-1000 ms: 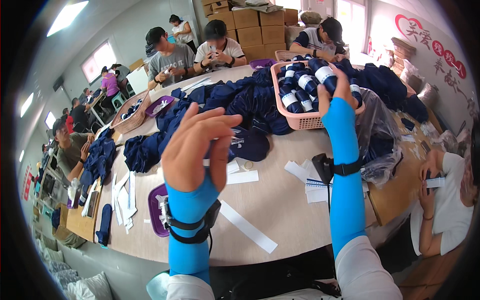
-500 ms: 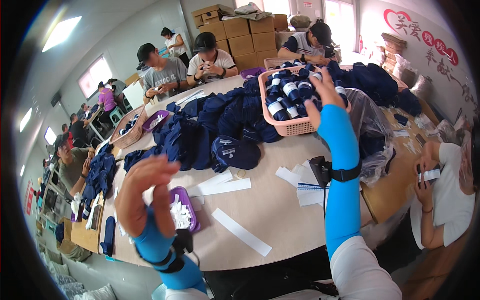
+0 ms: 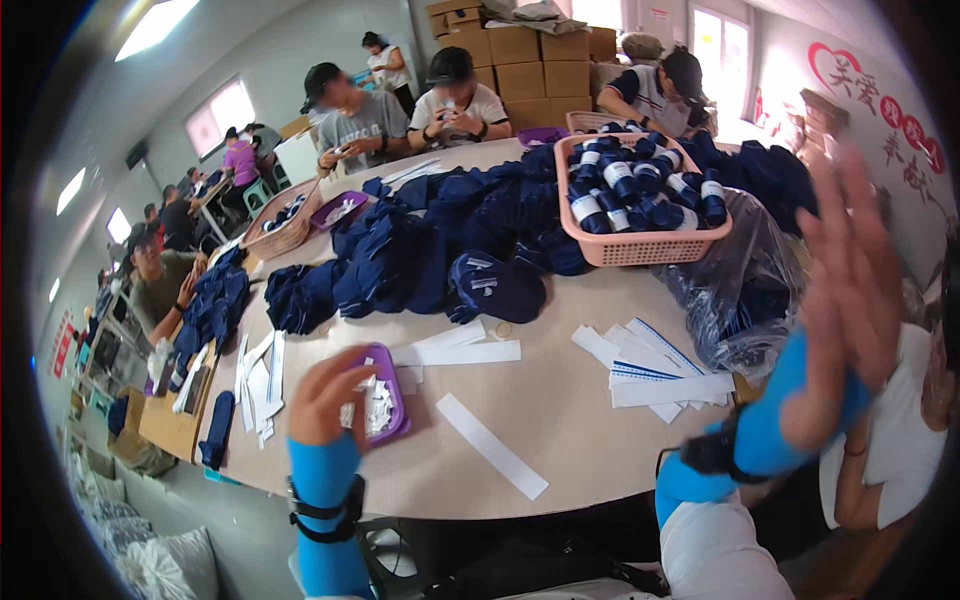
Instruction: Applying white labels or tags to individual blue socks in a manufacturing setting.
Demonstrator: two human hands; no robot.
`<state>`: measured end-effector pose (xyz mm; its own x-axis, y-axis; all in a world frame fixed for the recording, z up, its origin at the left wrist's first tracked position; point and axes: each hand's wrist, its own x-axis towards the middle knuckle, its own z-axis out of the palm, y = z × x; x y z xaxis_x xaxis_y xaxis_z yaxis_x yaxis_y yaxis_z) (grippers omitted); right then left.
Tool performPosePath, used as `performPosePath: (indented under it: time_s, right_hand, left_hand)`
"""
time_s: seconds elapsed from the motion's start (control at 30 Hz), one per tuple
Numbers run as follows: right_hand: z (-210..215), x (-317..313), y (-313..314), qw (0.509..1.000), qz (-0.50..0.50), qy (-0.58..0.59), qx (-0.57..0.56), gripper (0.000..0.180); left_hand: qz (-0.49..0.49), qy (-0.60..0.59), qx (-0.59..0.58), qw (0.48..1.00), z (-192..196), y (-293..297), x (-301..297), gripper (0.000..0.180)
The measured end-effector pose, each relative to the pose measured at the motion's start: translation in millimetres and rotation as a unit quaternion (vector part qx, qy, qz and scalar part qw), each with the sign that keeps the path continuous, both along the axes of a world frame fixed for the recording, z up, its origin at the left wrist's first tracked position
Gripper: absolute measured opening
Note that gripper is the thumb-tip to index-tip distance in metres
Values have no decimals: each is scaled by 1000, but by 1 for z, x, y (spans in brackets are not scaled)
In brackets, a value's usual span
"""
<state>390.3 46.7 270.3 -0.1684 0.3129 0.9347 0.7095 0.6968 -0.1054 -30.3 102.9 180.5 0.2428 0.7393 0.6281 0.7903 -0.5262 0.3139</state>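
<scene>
My left hand is beside a small purple basket of white plastic pieces. Its fingers are bent but apart, with nothing seen in them. Raised at the right, my right hand has its fingers stretched upward, smeared by motion, and holds nothing I can see. Between the hands, a white paper strip lies slantwise on the table. More paper strips are fanned out nearer the right hand. Farther off, a pink basket holds rolled navy socks with white bands.
A heap of loose navy socks spreads across the table's middle. A clear plastic bag with navy goods bulges beside the pink basket. Co-workers sit around the table; one in white is close at my right. Cardboard boxes are stacked behind.
My right hand has left the pink basket's rim and swung right and toward me. My left hand has dropped lower, beside the purple basket. The view has shifted slightly.
</scene>
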Motion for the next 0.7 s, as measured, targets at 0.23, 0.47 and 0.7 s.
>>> performPosePath:
  time_s: [0.23,0.47,0.7]
  right_hand:
    - [-40,-18,-15,938,318,-74,120,34]
    - [-174,-73,-47,889,125,-86,-433,37]
    - [-158,-89,-23,905,86,-43,-414,31]
  left_hand:
    - [-247,165,-207,932,-51,-36,82,39]
    - [-204,150,-138,957,-121,-42,59,57]
    - [-198,202,-249,927,-114,12,142,58]
